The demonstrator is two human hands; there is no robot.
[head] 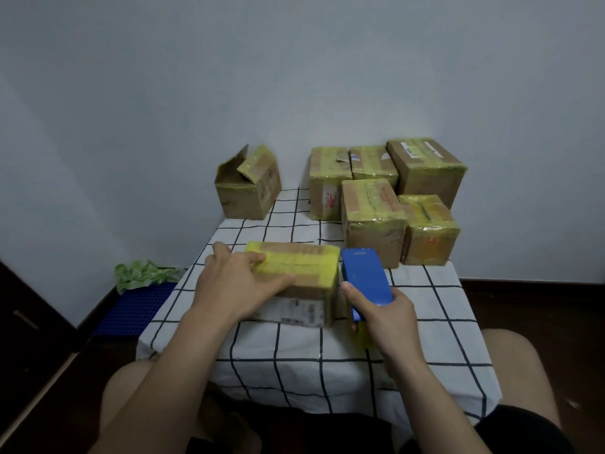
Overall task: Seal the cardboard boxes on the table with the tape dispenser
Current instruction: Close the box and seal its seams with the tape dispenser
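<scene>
A cardboard box (307,290) with yellow tape across its top lies in the middle of the checked table (425,326). My left hand (235,283) rests flat on the box's left end, fingers straight over the top. My right hand (383,309) grips a blue tape dispenser (365,276) held against the box's right end, its yellow tape roll partly hidden under my palm. An open box (248,185) with raised flaps stands at the back left.
Several taped boxes (393,198) are grouped at the back right of the table against the wall. A blue crate (137,306) with green crumpled material (144,273) sits on the floor to the left. My knees flank the table's front edge.
</scene>
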